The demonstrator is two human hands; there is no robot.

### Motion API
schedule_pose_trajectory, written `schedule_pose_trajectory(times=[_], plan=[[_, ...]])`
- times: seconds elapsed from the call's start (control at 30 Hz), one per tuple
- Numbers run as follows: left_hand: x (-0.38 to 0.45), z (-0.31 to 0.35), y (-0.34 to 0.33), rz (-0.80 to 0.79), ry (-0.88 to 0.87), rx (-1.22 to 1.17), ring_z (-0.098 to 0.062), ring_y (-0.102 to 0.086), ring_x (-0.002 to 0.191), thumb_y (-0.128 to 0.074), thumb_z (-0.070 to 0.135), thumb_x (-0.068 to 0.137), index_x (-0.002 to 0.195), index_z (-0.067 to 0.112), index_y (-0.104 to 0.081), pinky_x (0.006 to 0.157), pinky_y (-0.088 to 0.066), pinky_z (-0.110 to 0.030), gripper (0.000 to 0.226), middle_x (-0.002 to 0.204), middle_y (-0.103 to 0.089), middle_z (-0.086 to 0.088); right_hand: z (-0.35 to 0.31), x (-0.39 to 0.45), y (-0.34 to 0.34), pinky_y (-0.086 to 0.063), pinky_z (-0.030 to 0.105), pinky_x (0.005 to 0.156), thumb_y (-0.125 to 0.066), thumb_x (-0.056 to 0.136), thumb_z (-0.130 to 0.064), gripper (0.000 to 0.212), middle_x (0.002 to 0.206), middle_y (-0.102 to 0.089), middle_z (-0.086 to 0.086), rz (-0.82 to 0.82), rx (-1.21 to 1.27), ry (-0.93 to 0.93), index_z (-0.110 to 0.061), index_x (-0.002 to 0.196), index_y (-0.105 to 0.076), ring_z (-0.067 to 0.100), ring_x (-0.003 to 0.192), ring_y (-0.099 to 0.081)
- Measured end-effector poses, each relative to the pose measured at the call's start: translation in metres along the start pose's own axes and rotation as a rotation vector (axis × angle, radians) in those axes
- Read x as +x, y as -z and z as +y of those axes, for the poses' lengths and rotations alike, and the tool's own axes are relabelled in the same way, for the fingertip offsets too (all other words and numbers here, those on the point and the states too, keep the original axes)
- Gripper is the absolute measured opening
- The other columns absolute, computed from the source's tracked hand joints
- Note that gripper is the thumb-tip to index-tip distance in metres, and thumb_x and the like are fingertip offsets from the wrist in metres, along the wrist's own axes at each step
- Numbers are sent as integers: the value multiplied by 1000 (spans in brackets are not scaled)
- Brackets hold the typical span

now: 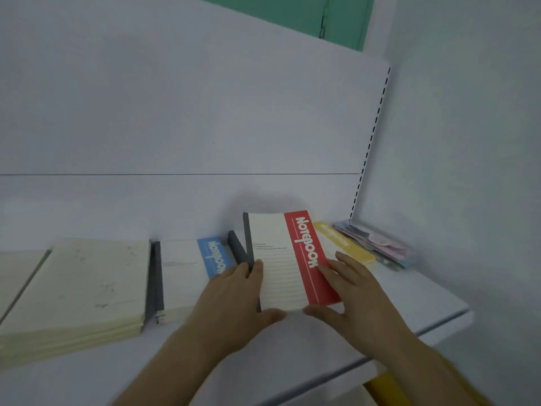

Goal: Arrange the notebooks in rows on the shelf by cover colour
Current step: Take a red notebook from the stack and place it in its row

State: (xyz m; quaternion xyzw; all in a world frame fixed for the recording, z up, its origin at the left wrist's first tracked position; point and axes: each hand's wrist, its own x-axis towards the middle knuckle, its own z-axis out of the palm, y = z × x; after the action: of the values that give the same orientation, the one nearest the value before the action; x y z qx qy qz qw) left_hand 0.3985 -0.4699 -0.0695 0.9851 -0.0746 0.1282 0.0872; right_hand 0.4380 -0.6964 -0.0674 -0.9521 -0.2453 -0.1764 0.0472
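Observation:
A notebook with a red cover band (304,253) is tilted up off the white shelf (424,294). My left hand (234,297) grips its dark spine edge and lower left corner, thumb under the bottom edge. My right hand (351,294) holds its lower right side, fingers lying on the red band. A blue-banded notebook (187,268) lies to the left on a stack. A yellow-banded notebook (342,244) lies behind on the right. Another dark-spined notebook (237,247) leans between the blue and red ones.
A pile of plain cream notebooks (87,279) lies at the left of the shelf. A packet of pastel items in clear wrap (377,244) sits in the back right corner by the slotted upright (371,136). The shelf's front edge runs diagonally at lower right.

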Motion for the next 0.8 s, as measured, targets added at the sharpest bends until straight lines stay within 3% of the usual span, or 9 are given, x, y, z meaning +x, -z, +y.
schedule_pose_trajectory(times=[0.13,0.27,0.4,0.53,0.63,0.8], plan=[[25,-5,-9,-72,74,49,-15,-48,116,-47,77,82,145,23,-31,100,-42,-30,85,130,-52,3,19,34,-17,-2,28,116,-28,75,-84,95,155,-21,-14,-46,80,96,-27,150,-23,12,146,-7],[43,-2,-15,-81,157,150,-16,-53,106,-46,78,82,123,23,-46,90,-42,-32,68,116,-58,3,38,67,-33,-4,24,114,-26,75,-84,93,152,-33,-11,-62,117,230,-26,148,-32,13,144,-13],[56,6,-18,-127,272,194,-17,-54,98,-44,75,85,106,21,-52,86,-43,-33,58,106,-60,1,53,89,-44,-8,26,115,-27,81,-81,87,152,-31,-13,-127,127,298,-26,148,-31,11,143,-9],[63,14,-19,-140,374,191,-16,-57,93,-46,74,86,104,23,-56,85,-48,-32,55,101,-62,2,65,105,-52,-20,31,115,-13,80,-83,90,146,-42,-11,-159,92,394,-26,143,-40,15,139,-21],[61,19,-22,-150,428,126,-14,-56,94,-48,72,86,111,26,-53,87,-50,-32,53,104,-61,5,71,111,-55,-30,30,107,-12,81,-83,81,129,-56,-13,-111,103,469,-30,124,-55,12,123,-37],[63,22,-23,-165,491,101,-15,-55,97,-51,74,83,120,27,-50,87,-51,-33,60,109,-59,3,75,114,-60,-24,37,114,-11,79,-83,79,133,-52,-12,-149,87,491,-31,125,-49,14,130,-33]])
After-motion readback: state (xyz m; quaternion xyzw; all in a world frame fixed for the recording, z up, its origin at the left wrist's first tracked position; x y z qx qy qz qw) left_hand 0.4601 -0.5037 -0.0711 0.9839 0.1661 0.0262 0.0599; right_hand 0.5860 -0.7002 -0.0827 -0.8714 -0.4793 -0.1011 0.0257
